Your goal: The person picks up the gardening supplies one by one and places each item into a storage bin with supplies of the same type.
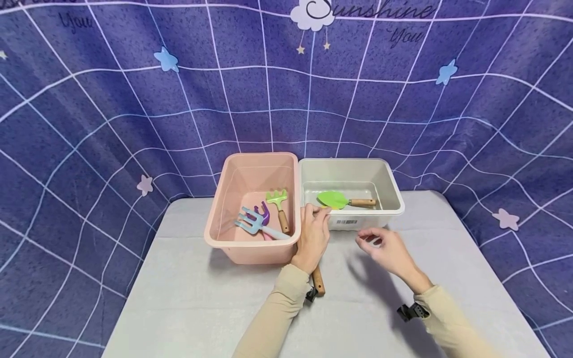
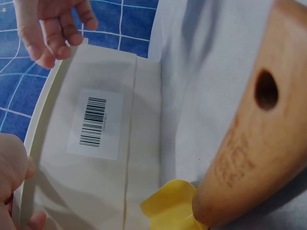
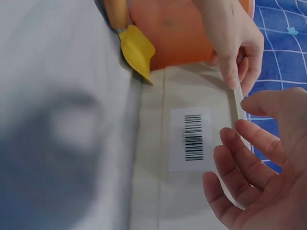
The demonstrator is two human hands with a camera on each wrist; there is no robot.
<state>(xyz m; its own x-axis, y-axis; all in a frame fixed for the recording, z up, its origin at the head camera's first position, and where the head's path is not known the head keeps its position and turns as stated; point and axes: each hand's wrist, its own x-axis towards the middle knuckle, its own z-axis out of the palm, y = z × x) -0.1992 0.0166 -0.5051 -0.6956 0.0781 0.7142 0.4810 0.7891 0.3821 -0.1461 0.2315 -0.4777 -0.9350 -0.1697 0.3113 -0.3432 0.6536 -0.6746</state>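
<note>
My left hand (image 1: 312,238) grips the front rim of a white plastic bin (image 1: 373,219) near its left corner, thumb on the outside in the right wrist view. Just in front of the same bin, toward its right, my right hand (image 1: 388,250) hovers with fingers loosely bent and nothing in them. Inside the bin lies a green trowel (image 1: 332,199) with a wooden handle, a bit of yellow showing beneath it. Under my left wrist, a yellow garden tool (image 3: 136,50) with a wooden handle (image 2: 259,129) lies on the table, partly hidden by the arm in the head view.
Left of the white bin stands a pink bin (image 1: 250,254), close against it. It holds a light blue fork (image 1: 252,222), a purple fork (image 1: 264,213) and a green rake (image 1: 277,197). A blue grid-patterned curtain (image 1: 286,89) hangs behind the grey-covered table (image 1: 179,298).
</note>
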